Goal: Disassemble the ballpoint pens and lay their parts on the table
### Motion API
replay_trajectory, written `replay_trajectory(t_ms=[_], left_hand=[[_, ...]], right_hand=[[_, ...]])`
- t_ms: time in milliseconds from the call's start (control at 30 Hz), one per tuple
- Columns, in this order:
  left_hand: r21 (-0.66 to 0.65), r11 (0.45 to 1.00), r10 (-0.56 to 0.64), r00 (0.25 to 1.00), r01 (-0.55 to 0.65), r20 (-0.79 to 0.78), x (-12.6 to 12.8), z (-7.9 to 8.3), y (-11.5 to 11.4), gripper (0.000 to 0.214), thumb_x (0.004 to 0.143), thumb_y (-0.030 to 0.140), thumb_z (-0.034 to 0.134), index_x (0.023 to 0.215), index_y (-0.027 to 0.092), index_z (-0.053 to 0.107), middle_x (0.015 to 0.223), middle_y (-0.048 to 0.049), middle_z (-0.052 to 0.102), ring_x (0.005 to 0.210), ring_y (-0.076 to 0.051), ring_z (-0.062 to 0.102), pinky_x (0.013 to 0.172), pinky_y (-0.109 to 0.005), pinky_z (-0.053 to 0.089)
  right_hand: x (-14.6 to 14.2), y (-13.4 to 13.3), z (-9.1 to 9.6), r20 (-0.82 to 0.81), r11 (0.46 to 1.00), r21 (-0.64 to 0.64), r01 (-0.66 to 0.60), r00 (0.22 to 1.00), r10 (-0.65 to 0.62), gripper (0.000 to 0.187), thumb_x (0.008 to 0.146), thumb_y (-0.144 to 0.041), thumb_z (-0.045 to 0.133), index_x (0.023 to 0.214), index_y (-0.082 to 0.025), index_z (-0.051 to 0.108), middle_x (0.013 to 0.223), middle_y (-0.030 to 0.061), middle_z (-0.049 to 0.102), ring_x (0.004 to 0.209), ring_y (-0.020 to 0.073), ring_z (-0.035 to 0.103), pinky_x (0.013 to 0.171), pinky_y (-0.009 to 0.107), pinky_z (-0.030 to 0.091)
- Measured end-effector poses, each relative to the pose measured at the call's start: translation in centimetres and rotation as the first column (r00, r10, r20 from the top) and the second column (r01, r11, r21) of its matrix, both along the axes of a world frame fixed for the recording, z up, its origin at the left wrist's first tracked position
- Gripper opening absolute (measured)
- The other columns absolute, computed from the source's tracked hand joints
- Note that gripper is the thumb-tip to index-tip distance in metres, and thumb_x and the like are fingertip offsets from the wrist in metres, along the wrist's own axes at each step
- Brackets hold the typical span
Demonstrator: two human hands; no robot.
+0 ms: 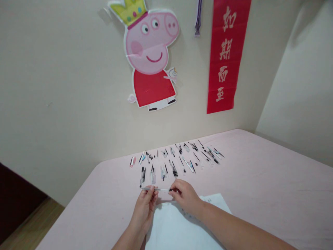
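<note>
A thin pen refill [163, 190], part dark and part whitish, lies level between my two hands. My left hand [147, 203] pinches it near its middle, and its dark end sticks out to the left. At the other end, the fingers of my right hand [185, 195] are closed around a small black piece [170, 190]; whether this is a cap or the refill's tip I cannot tell. Beyond my hands lie rows of pen parts, among them a black pen piece [143, 176], clear pieces [152, 176] and a dark refill [167, 169].
White paper sheets [179, 229] lie under my forearms on the pink cloth-covered surface [265, 194]. At the back stands a wall with a cartoon pig cutout [153, 83] and a red banner [226, 69]. More pen parts [213, 151] lie at the far right of the rows.
</note>
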State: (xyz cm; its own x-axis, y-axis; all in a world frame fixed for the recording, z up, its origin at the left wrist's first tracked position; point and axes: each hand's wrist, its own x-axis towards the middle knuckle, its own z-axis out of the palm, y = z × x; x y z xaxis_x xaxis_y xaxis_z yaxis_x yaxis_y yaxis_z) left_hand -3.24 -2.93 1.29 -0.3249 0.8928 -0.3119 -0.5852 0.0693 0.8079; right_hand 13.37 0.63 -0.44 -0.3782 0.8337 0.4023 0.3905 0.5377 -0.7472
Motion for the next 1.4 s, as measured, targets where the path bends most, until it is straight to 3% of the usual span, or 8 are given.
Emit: replay_trajectory(t_ms=[133,300,467,600,833,1000,1233,1400], left_hand=[[0.000,1.000,0.007,1.000,-0.007,0.001,-0.1,-0.2,0.1,0.017,0.084,0.001,0.050,0.074,0.010,0.060,0.062,0.0002,0.063,0.050,-0.004,0.061,0.050,-0.011,0.053],[0.002,1.000,-0.001,1.000,0.001,-0.001,0.1,0.0,0.0,0.016,0.084,0.001,0.050,0.074,0.010,0.060,0.062,0.0001,0.063,0.050,-0.005,0.061,0.050,-0.010,0.053],[-0.005,1.000,0.020,1.000,-0.020,-0.002,-0.1,0.0,0.1,0.017,0.084,0.001,0.050,0.073,0.010,0.060,0.061,0.0006,0.063,0.048,-0.004,0.060,0.048,-0.010,0.052],[0.002,0.999,0.047,0.999,-0.047,0.010,-0.4,-0.3,0.2,0.017,0.084,0.001,0.050,0.074,0.011,0.060,0.062,0.0006,0.063,0.051,-0.004,0.061,0.050,-0.010,0.053],[-0.006,0.996,0.090,0.996,-0.090,0.022,-0.6,-0.4,0.4,0.017,0.085,0.003,0.050,0.074,0.011,0.059,0.063,-0.0003,0.065,0.053,-0.004,0.062,0.053,-0.010,0.054],[-0.002,0.999,0.051,0.998,-0.051,0.025,-0.5,-0.6,0.2,0.017,0.085,0.003,0.051,0.074,0.010,0.060,0.063,-0.0006,0.065,0.053,-0.005,0.062,0.054,-0.011,0.054],[-0.002,1.000,0.016,0.999,-0.016,0.033,-0.4,-0.3,0.2,0.016,0.085,0.003,0.050,0.076,0.010,0.061,0.064,-0.0006,0.064,0.052,-0.005,0.061,0.052,-0.011,0.053],[0.011,0.992,0.124,0.992,-0.124,0.024,-1.8,-0.1,0.8,0.015,0.085,0.007,0.052,0.073,0.012,0.060,0.061,0.0011,0.062,0.051,-0.004,0.060,0.051,-0.009,0.051]], right_hand=[[0.2,0.1,0.0,-0.004,1.000,-0.019,-0.005,1.000,0.004,0.008,0.074,-0.021,0.068,0.079,-0.017,0.062,0.071,-0.0008,0.057,0.063,0.0123,0.049,0.060,0.023,0.036],[0.3,0.1,-0.1,0.043,0.997,-0.035,-0.068,0.997,0.070,0.028,0.091,-0.023,0.043,0.071,-0.016,0.061,0.067,0.0004,0.056,0.064,0.0129,0.052,0.061,0.024,0.036],[0.2,0.0,0.0,0.034,1.000,-0.008,-0.019,0.999,0.019,0.007,0.079,-0.014,0.057,0.073,-0.017,0.060,0.069,-0.0006,0.056,0.065,0.0130,0.051,0.062,0.024,0.036],[0.2,0.1,0.2,-0.020,0.999,-0.024,0.023,1.000,-0.024,0.009,0.072,-0.008,0.060,0.075,-0.017,0.059,0.069,-0.0015,0.054,0.065,0.0126,0.050,0.061,0.023,0.036],[0.3,0.3,-0.3,-0.078,0.999,-0.038,-0.015,0.997,0.012,0.017,0.076,-0.006,0.050,0.081,-0.017,0.061,0.069,-0.0014,0.056,0.062,0.0123,0.050,0.060,0.024,0.038],[0.2,0.3,-0.4,-0.085,0.998,0.053,-0.033,0.996,0.037,0.023,0.080,-0.009,0.049,0.091,-0.019,0.066,0.077,0.0019,0.058,0.071,0.0142,0.055,0.068,0.027,0.042],[0.2,0.3,-0.4,-0.059,0.997,0.073,-0.031,0.998,0.035,0.013,0.082,-0.016,0.055,0.072,-0.017,0.063,0.068,0.0003,0.054,0.067,0.0133,0.052,0.063,0.025,0.039],[0.5,0.4,-0.4,-0.123,0.997,0.072,-0.007,0.992,0.015,0.014,0.082,-0.016,0.052,0.070,-0.017,0.059,0.067,-0.0006,0.051,0.064,0.0125,0.048,0.060,0.024,0.037]])
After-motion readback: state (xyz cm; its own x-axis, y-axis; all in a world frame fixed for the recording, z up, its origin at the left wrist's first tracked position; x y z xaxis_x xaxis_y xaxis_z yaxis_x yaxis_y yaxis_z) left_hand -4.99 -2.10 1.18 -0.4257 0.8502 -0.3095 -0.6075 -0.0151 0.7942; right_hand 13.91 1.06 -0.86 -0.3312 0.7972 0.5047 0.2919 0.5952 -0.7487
